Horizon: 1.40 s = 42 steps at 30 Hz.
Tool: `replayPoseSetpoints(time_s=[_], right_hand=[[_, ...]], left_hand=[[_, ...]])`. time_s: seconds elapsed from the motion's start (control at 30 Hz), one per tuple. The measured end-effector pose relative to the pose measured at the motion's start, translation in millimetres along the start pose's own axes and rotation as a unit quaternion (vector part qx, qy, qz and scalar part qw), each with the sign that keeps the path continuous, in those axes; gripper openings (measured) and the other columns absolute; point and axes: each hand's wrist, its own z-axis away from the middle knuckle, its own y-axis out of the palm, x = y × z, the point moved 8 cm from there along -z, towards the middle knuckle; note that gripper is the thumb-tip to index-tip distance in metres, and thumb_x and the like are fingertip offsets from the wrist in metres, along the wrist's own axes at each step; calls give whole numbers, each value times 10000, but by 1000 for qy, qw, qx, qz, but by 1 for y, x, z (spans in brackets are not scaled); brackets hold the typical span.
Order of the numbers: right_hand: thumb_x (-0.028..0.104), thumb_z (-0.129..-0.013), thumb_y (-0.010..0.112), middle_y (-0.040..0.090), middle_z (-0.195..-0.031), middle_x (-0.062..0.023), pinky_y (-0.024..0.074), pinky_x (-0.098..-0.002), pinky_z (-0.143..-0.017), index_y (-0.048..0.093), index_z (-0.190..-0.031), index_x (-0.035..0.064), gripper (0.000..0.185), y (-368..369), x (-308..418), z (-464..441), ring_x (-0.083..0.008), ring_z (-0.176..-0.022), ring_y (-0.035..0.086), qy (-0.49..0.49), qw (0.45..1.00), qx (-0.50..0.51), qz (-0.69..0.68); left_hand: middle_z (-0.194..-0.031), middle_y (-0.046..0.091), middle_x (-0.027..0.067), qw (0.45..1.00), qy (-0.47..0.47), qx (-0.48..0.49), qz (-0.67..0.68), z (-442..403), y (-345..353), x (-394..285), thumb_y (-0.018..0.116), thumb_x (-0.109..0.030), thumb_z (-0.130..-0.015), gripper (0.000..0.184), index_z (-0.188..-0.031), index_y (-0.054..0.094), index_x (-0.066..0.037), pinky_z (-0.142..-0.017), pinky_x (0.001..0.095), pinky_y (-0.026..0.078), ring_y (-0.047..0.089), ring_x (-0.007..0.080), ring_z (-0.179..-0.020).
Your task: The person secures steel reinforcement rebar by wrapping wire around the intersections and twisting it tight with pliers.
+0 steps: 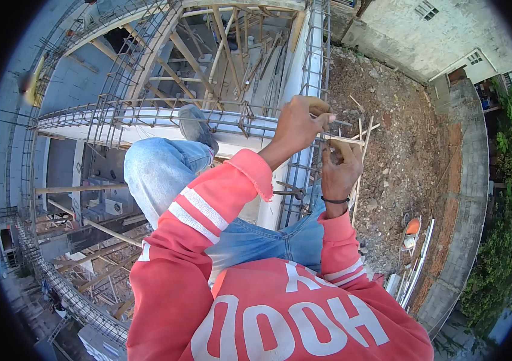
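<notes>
My left hand is over the rebar cage of the concrete beam, thumb and fingers pinched together. Just below it and to the right, my right hand has its fingers curled toward the thumb, beside the same cage. Whatever the fingertips hold is too small to make out. Short bar ends stick out near both hands. A pair of dark pincers rests across the cage close to my lap, touched by neither hand.
I sit astride the beam high up, one shoe on a crossing beam with its own rebar. Wooden props stand in the opening below. Rubble ground and a block wall lie far down at the right. Thin wooden strips show beside my right hand.
</notes>
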Motion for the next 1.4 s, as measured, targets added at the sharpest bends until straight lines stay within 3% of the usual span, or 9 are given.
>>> replayPoseSetpoints(time_s=[0.43, 0.83, 1.07, 1.13, 1.17, 1.2, 1.23, 1.37, 1.4], right_hand=[[62, -930, 694, 674, -761, -10, 488, -219, -620, 683, -974, 0, 77, 32, -27, 14, -75, -694, 629, 267, 872, 183, -368], [114, -877, 746, 706, -942, -127, 512, -351, -781, 711, -1068, 28, 213, -19, -12, -29, -247, -854, 681, -67, 996, 47, -22], [313, -977, 645, 712, -832, -92, 467, -388, -882, 701, -1160, 49, 325, -12, 3, -9, -236, -822, 681, -78, 996, 21, -29], [374, -1044, 526, 626, -609, -36, 462, -340, -781, 712, -1097, 42, 385, -4, -27, -11, -173, -594, 606, 108, 978, 46, -175], [372, -1055, 505, 548, -539, -2, 443, -314, -730, 710, -1043, 33, 396, 29, -53, -3, -135, -518, 526, 302, 790, 173, -505], [369, -1067, 485, 469, -469, 33, 423, -289, -680, 707, -988, 23, 419, 50, -33, 13, -98, -443, 445, 435, 446, 267, -735], [360, -1073, 476, 375, -459, 77, 395, -280, -636, 684, -932, 17, 425, 50, -23, 16, -67, -426, 347, 437, 312, 273, -798], [369, -1064, 501, 353, -460, 72, 395, -278, -630, 682, -953, 4, 423, 42, -27, 21, -57, -425, 341, 431, 334, 297, -784], [375, -1058, 518, 357, -466, 68, 375, -261, -593, 689, -934, 0, 430, 34, -45, 12, -49, -430, 342, 401, 521, 273, -702]], left_hand=[[-912, 726, 127, 995, -63, 48, 66, 0, 7, 8, 743, -152, -907, 286, -1070, 707, 81, -668, 278, 586, 707, 155, -756], [-935, 725, 116, 930, -228, 99, 269, -3, 9, 27, 671, -142, -960, 224, -1067, 691, 53, -725, 267, 584, 708, 166, -827], [-964, 712, 142, 921, -236, 64, 303, 1, 11, 38, 674, -98, -955, 228, -1103, 666, 76, -748, 266, 602, 716, 196, -893], [-945, 714, 136, 935, -206, 72, 279, 1, 12, 31, 687, -112, -950, 232, -1081, 678, 80, -741, 271, 598, 714, 194, -888], [-926, 716, 130, 948, -174, 75, 257, -1, 10, 25, 699, -125, -945, 239, -1060, 691, 84, -734, 276, 594, 711, 193, -884], [-926, 716, 130, 948, -173, 77, 256, -2, 8, 22, 699, -125, -945, 239, -1060, 691, 84, -734, 276, 594, 711, 193, -884], [-910, 718, 119, 966, -51, 131, 218, -6, 9, 0, 708, -131, -939, 229, -1024, 707, 82, -728, 279, 587, 707, 185, -864], [-897, 729, 90, 955, 74, 236, 162, -10, 13, -26, 744, -172, -913, 234, -957, 748, 58, -705, 288, 567, 686, 151, -805], [-897, 729, 90, 956, 74, 235, 161, -8, 7, -28, 744, -172, -913, 234, -957, 748, 58, -705, 288, 567, 686, 151, -805]])
